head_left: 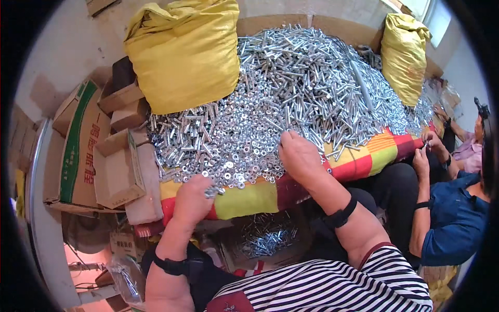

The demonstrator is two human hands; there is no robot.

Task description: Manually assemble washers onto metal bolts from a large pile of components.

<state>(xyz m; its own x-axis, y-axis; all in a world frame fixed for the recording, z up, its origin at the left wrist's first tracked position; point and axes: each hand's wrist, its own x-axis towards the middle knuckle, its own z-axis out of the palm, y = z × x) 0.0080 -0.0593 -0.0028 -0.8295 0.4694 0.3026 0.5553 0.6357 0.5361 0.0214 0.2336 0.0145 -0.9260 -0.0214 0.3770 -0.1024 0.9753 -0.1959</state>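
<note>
My left hand is closed at the near edge of the pile, with a few small shiny metal pieces at its fingers; they look like nuts or washers. My right hand pinches its fingertips together over the pile, and a thin metal bolt sticks out beyond them. Between and behind both hands spreads a heap of washers and nuts. Short metal sleeves lie to its left. A tall mound of long bolts rises behind my right hand.
Yellow sacks stand at the back left and back right. Cardboard boxes crowd the left side. A checkered cloth covers the table's front edge. Below, a box holds finished-looking bolts. A co-worker in a blue shirt works at right.
</note>
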